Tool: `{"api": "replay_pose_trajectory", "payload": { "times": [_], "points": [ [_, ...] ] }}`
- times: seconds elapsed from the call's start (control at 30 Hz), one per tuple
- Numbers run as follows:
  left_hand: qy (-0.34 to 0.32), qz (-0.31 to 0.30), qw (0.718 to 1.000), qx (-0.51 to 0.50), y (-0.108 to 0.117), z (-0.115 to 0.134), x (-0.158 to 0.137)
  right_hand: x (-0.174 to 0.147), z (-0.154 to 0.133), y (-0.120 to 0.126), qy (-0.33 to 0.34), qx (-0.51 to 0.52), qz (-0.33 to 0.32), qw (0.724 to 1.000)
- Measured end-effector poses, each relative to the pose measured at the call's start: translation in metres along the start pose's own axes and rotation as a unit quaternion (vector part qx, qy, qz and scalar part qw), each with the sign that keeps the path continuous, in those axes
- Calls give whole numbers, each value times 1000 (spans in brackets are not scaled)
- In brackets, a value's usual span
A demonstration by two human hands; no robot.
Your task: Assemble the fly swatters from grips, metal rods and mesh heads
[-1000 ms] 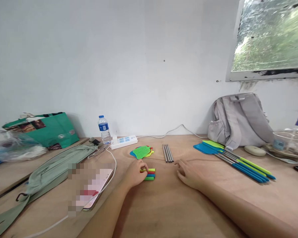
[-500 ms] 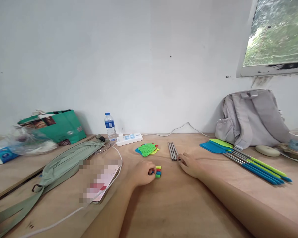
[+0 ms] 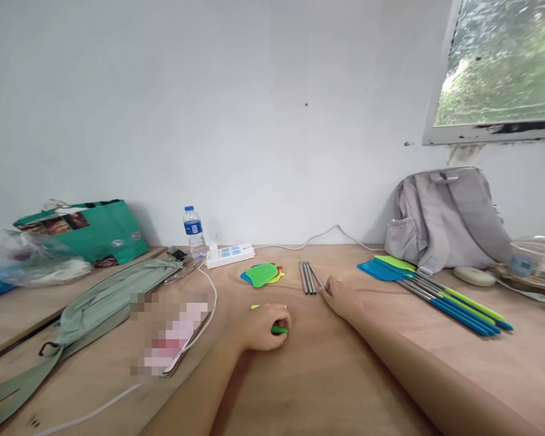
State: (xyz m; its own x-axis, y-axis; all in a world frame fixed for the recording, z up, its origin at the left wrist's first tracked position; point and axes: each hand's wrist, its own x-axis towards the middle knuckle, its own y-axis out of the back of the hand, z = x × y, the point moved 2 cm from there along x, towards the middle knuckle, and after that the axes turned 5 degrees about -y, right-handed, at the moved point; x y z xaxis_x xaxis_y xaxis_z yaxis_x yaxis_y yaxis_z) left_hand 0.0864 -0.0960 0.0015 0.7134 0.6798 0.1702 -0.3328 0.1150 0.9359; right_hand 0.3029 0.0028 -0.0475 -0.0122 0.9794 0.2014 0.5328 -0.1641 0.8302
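My left hand [image 3: 266, 327] is closed around a short green plastic handle [image 3: 278, 330]. A yellow handle [image 3: 255, 307] shows partly behind that hand; the other handles are hidden under it. With thumb and fingers, my right hand [image 3: 340, 295] pinches the near end of a metal rod [image 3: 317, 276], which lies slanted. Beside it, several more metal rods [image 3: 306, 278] lie parallel on the wooden table [image 3: 318, 375]. Farther back sits a small pile of mesh fly swatter heads [image 3: 263, 274], green on top with blue, red and yellow edges below.
Assembled fly swatters [image 3: 454, 303] lie at right before a grey backpack [image 3: 445, 218]. A phone [image 3: 181, 339] with a white cable, a green-grey strap bag [image 3: 113, 297], a water bottle [image 3: 194, 233] and a power strip [image 3: 229, 255] occupy the left and back.
My left hand has closed on the green handle and drawn it slightly nearer. My right hand has tilted one rod away from the others. The view has shifted slightly right.
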Motion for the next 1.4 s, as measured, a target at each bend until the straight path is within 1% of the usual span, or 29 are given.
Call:
{"api": "replay_pose_trajectory", "payload": {
  "times": [0.1,0.17,0.23,0.3,0.37,0.5,0.57,0.63,0.73,0.8,0.83,0.9,0.93,0.97,1.0,1.1,1.17,1.23,1.3,1.4],
  "points": [
    [-10,-13,1000,-9,0,2,1,3,2,-1,-32,40,23,998],
    [-6,-20,1000,-11,0,3,1,6,7,-1,-50,84,37,994],
    [-4,-25,1000,-10,0,2,0,8,13,0,-69,144,53,986],
    [-12,-22,1000,-9,0,1,-1,11,20,1,-86,216,65,970],
    [-21,-14,1000,-7,-1,0,-1,13,28,4,-101,297,74,947],
    [-19,-4,1000,-3,-2,-1,0,13,38,14,-98,452,86,882],
    [-18,-1,1000,1,-1,0,1,8,41,18,-88,513,85,850],
    [-22,6,1000,7,0,2,2,-2,40,19,-84,556,78,823],
    [-33,15,999,13,2,7,4,-26,33,16,-91,594,58,797],
    [-33,18,999,14,3,10,5,-45,24,12,-106,609,34,786],
    [-31,20,999,12,2,12,6,-54,18,10,-115,606,17,787],
    [-25,29,999,2,1,14,7,-70,5,8,-122,589,-25,799],
    [-21,34,999,-5,0,15,7,-76,-2,8,-115,586,-45,801],
    [-16,40,999,-14,-1,16,7,-81,-9,9,-101,594,-67,795],
    [-12,45,999,-22,-2,16,7,-85,-16,10,-81,611,-92,782],
    [-6,57,997,-46,-3,17,8,-93,-32,15,10,668,-185,721],
    [-12,69,995,-64,-3,18,8,-96,-37,19,60,684,-224,692],
    [-19,87,992,-87,-2,20,8,-98,-39,21,76,690,-229,682],
    [-24,102,988,-118,-3,21,9,-99,-40,23,72,695,-217,682],
    [6,127,978,-166,-6,22,10,-99,-42,23,69,694,-200,689]
  ]
}}
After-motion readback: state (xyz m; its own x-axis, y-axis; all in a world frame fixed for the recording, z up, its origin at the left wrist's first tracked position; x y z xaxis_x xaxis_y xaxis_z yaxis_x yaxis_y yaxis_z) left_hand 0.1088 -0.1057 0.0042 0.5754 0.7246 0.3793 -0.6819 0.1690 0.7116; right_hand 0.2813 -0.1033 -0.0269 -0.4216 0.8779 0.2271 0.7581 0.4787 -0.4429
